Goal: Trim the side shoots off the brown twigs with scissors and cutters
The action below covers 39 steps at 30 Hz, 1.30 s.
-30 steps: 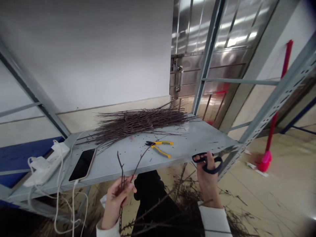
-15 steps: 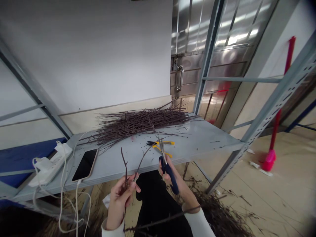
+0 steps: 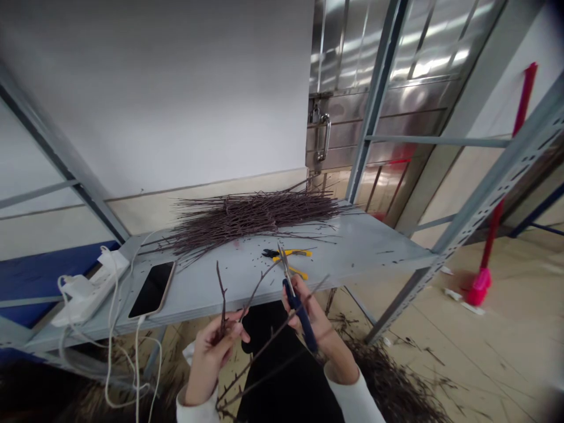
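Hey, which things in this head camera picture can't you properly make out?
All in the head view:
Held twig: partly hidden by the left grip.
Right grip: partly hidden by the scissors.
Pliers: partly covered by the scissors; whether they touch, I can't tell.
Red pole: one stretch hidden behind the shelf post.
Floor twigs: cut off by the bottom edge.

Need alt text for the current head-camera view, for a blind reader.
A left hand holds dark sprigs while the right hand grips blue-handled scissors. Beyond, on a grey shelf, lie yellow-handled pliers, a pile of thin twigs, a phone and a white power strip.
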Available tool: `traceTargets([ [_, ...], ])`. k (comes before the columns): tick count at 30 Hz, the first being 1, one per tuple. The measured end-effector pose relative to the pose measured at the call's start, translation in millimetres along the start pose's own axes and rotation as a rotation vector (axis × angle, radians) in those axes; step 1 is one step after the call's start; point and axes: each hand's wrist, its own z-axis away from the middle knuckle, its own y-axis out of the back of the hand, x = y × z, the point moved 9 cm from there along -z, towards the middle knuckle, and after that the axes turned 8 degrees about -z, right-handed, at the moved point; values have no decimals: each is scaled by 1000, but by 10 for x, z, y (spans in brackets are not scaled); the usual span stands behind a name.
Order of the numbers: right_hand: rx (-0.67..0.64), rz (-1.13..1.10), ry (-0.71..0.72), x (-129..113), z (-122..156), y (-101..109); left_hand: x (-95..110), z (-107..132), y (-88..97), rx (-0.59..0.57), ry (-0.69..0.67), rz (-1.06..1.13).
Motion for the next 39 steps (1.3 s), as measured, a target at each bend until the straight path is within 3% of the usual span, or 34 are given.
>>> traceTargets([
  [13,-88,152,5,-334,-9,-46,19,60,54,-19,24,-112],
  [24,-99,178,6,-288,-27,-22,45,77,-23,-55,59,-161],
  [39,-162,113,7,-392,38,-43,130,152,64,-3,5,-123],
])
